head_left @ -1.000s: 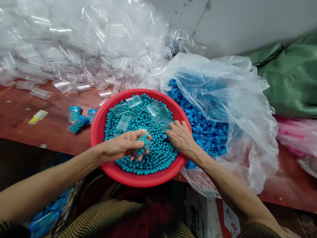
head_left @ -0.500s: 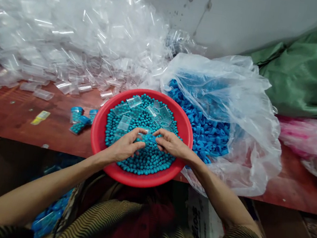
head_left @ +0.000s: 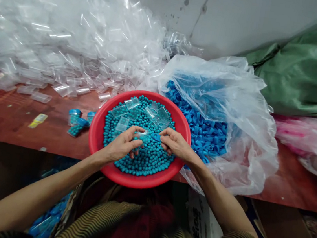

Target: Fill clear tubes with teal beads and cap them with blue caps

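Both seem light, so I pinch their stiff sides: left hand (head_left: 122, 144), clear tube (head_left: 143, 134); right hand (head_left: 176, 143), three o'clock, blue cap (head_left: 156, 137).

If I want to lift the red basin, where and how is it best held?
Probably by the rim of the red basin, left and right at once, coming from the near side: it is round and wide, its near edge appears to reach past the edge of the table, and the loose beads inside call for keeping it level.
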